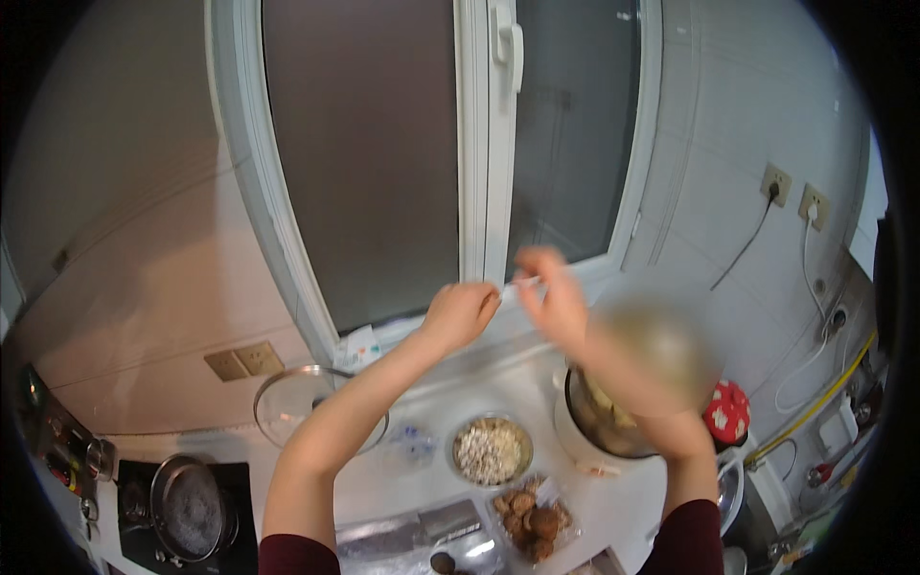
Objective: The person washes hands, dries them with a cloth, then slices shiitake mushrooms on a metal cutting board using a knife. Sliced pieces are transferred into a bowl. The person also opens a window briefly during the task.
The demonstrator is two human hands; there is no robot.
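Observation:
My left hand (463,313) is raised in front of the window sill, fingers curled, at one end of a thin whitish strip (510,290). My right hand (555,302) is level with it and blurred by motion, its thumb and fingers around the strip's other end. What the strip is made of cannot be made out. Below the hands, a round bowl (492,451) of chopped pale food stands on the white counter (402,489). A clear plastic pack of brown mushrooms (535,521) lies nearer to me. Under my right forearm sits a large pot (575,438) with food inside, partly hidden.
A glass lid (277,410) leans at the back left, partly behind my left forearm. On the hob (241,496) stands a pan of bubbly liquid (188,510). A silvery tray or sheet (388,539) lies in front. A red patterned item (727,411) is beside the pot; the sink (762,496) is right.

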